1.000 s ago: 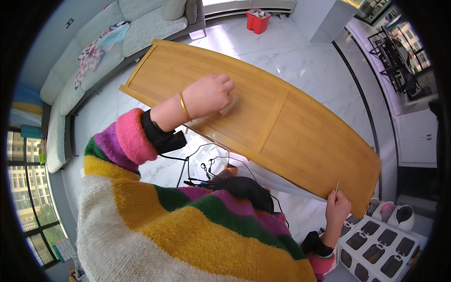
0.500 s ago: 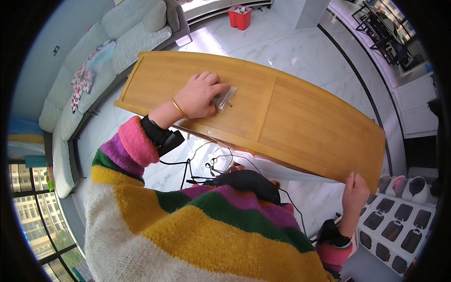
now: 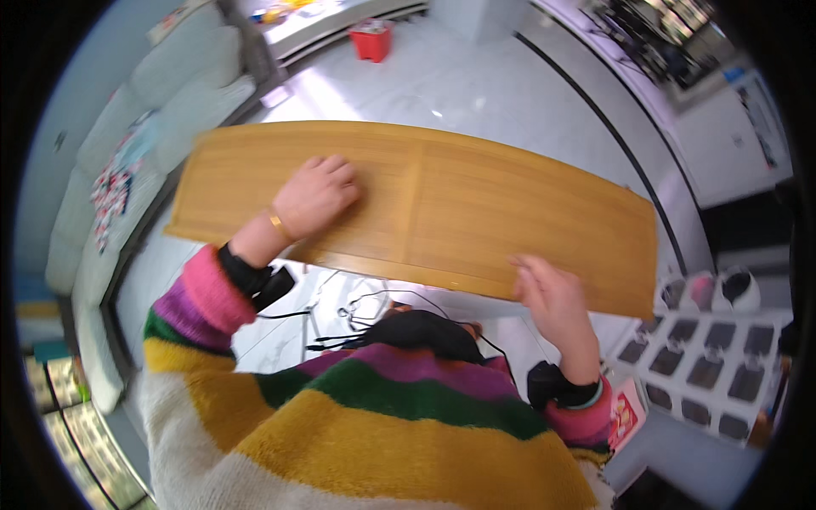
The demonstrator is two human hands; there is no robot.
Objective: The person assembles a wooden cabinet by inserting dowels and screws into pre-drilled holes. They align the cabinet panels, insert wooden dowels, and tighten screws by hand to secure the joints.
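Note:
A long wooden furniture panel (image 3: 501, 204) lies in front of me, with a raised strip across its middle and raised edges. On its left half rests my left hand (image 3: 316, 197), closed, fingers curled under. What it holds, if anything, is hidden. My right hand (image 3: 552, 293) is over the panel's near edge, right of the middle strip. Its fingers are loosely bent and apart, blurred by motion, and nothing shows in them.
Black cables (image 3: 327, 340) lie on the floor by the panel's near side. A pale sofa (image 3: 183, 110) runs along the left. A red bin (image 3: 371, 41) stands beyond the panel. White storage boxes with dark windows (image 3: 705, 370) are at the right, with shoes (image 3: 735, 289) on top.
My right hand has left the panel's right end and moved left, its fingers loosening. The small clear bag with screws beside my left hand no longer shows. The view has shifted.

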